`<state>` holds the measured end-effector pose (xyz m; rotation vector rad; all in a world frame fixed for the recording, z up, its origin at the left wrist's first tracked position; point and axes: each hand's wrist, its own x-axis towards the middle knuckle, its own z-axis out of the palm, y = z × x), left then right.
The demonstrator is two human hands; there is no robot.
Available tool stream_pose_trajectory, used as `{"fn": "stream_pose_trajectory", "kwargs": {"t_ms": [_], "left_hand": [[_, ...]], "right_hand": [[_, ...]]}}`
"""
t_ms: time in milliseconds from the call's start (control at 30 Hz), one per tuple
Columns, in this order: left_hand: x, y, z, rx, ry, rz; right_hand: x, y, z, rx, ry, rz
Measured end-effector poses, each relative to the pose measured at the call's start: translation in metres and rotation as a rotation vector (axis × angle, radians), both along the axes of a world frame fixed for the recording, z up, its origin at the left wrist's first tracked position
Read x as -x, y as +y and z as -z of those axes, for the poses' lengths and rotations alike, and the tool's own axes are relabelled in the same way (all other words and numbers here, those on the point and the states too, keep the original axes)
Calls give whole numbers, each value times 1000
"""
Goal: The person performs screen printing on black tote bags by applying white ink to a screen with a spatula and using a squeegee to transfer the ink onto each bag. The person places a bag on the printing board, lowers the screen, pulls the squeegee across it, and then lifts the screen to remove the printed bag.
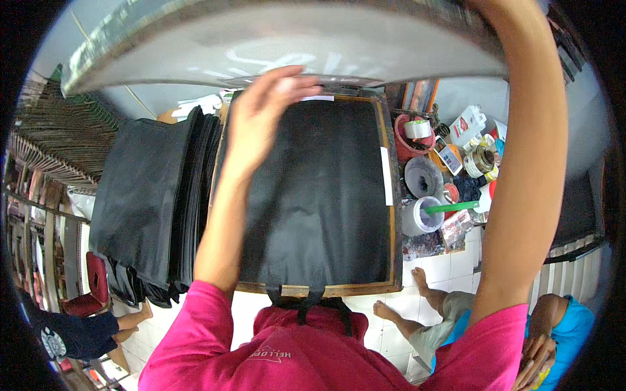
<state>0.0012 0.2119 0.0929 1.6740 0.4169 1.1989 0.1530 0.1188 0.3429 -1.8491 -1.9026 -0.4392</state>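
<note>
A black fabric bag (319, 189) lies spread on a wood-edged board (345, 289) before me, its handles hanging over the near edge. Over the far end, a screen-printing frame (417, 52) is tilted up, with pale marks on its grey mesh. My left hand (266, 101) hovers at the bag's far left part, fingers stretched out and slightly blurred, holding nothing I can see. My right arm reaches up along the right side to the frame's right end. Of my right hand (490, 5), only a part shows at the picture's top edge; its fingers are hidden.
A stack of black bags (140, 195) stands left of the board. To the right are a red bucket (401, 146), a white tub with a green stick (450, 208), jars and a white jug (466, 124). Other people sit at lower left and lower right.
</note>
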Motion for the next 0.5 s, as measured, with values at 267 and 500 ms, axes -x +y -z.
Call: {"fn": "stream_pose_trajectory", "kwargs": {"t_ms": [267,500], "left_hand": [[213,-168,53,659,-15,29],[215,-237,142,1405,-155,-101]], "right_hand": [[-11,3,102,286,81,-229],[-81,188,294,433,35,13]]}}
